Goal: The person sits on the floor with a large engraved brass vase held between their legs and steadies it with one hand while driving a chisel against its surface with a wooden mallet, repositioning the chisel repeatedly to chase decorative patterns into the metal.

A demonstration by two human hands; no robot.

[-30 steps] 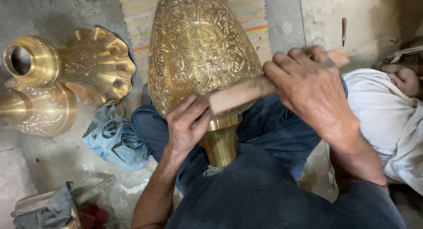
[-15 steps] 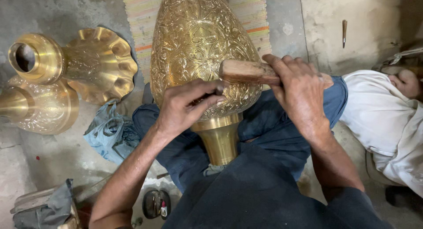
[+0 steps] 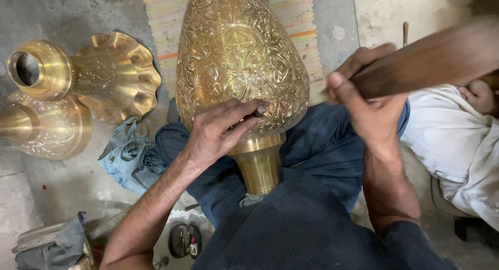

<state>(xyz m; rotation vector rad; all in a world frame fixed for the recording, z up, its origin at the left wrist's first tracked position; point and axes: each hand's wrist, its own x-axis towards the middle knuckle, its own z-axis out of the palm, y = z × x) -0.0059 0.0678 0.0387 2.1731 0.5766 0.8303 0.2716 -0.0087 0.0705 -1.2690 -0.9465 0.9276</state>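
Brass embossed vase lies across the lap, neck toward the body. Left hand rests on its lower belly, fingers pinched around a small dark tool against the metal. Right hand is fisted around a wooden mallet, raised right of the vase, clear of it. Two more brass pieces on the floor at left.

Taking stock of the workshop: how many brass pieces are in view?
3: a big engraved vase lies across the person's lap under the left hand; a fluted piece and a rounded one lie on the floor at left.
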